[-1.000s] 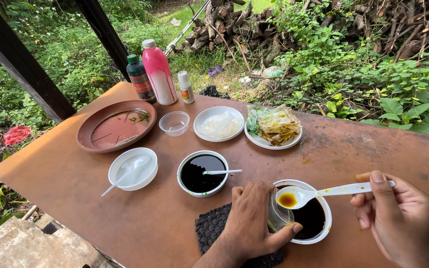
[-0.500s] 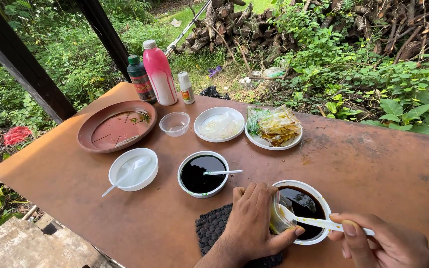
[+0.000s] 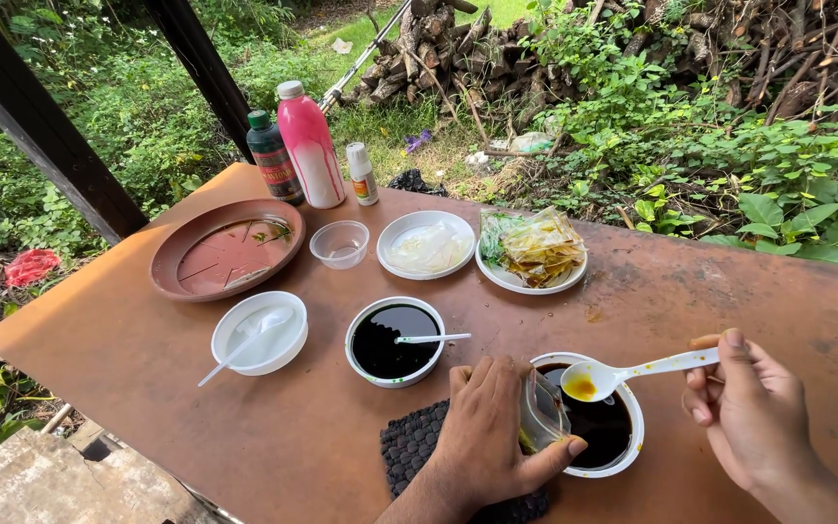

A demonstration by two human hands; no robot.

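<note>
My left hand (image 3: 485, 439) grips a small clear plastic cup (image 3: 541, 412) with yellowish liquid, tilted beside a white bowl of dark liquid (image 3: 623, 452). My right hand (image 3: 752, 412) holds a white plastic spoon (image 3: 632, 371) level above that bowl, a drop of orange-yellow liquid in its scoop. A dark woven mat (image 3: 414, 446) lies under my left hand.
On the brown table (image 3: 147, 388): a second bowl of dark liquid with a spoon (image 3: 395, 341), a white bowl with a spoon (image 3: 259, 333), a clear empty cup (image 3: 339, 243), a terracotta dish (image 3: 227, 248), two white plates (image 3: 427, 245) (image 3: 531, 254), a pink bottle (image 3: 310, 146), a green bottle (image 3: 271, 157), a small white bottle (image 3: 362, 175).
My right hand has lifted the spoon out of the dark bowl and holds it level above it again with yellow liquid in the scoop. My left hand stays on the cup.
</note>
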